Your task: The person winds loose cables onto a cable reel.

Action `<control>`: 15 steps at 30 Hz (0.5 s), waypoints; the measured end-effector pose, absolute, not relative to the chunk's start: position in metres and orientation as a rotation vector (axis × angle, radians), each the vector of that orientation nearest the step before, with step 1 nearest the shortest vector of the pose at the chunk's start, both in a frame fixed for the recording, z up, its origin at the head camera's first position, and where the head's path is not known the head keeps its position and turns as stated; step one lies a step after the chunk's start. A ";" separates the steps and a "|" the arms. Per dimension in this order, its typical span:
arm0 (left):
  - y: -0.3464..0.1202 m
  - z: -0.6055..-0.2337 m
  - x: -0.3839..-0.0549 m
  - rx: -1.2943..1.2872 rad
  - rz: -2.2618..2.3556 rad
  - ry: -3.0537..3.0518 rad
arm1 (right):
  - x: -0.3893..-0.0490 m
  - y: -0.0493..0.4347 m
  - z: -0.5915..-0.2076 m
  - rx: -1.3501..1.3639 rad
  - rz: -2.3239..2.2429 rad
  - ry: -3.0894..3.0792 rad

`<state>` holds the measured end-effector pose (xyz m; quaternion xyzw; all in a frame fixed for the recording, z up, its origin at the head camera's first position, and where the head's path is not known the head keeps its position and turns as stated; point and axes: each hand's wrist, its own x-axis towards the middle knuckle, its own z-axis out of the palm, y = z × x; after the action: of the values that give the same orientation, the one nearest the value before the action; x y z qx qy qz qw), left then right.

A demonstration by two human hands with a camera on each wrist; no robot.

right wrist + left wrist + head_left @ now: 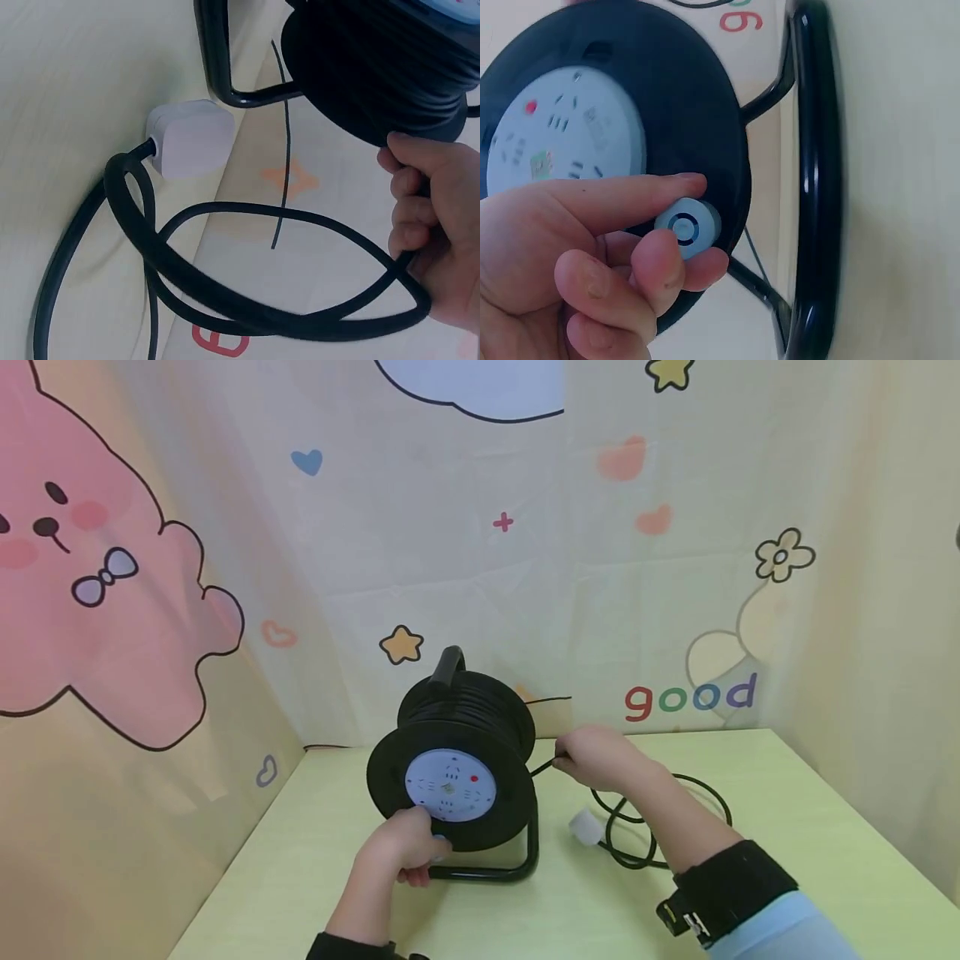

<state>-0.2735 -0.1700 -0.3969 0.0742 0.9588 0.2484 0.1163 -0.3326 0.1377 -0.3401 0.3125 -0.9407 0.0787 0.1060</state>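
Observation:
A black cable reel (450, 785) with a pale socket face (450, 785) stands on its tubular frame (487, 874), black cable wound round its drum. Low on the front disc, my left hand (408, 843) pinches a grey-blue crank knob (688, 227) between thumb and fingers. To the right of the reel, my right hand (600, 760) grips the black cable (262, 322) close to where it leaves the drum. The loose end lies in loops under the right forearm and ends in a white plug (587, 827) on the table.
The reel stands on a pale yellow-green table (300, 868). Behind it hangs a printed curtain (450, 552) with stars, hearts and the word "good". The reel's carrying handle (448, 667) sticks up at the top.

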 end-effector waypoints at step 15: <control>-0.202 -0.392 -0.279 0.175 0.883 2.755 | -0.335 0.119 -0.353 0.806 0.108 -2.844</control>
<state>-0.2787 -0.2021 -0.3921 0.0599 0.9435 0.3025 0.1213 -0.3348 0.1190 -0.3526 0.2713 -0.9574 0.0363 0.0917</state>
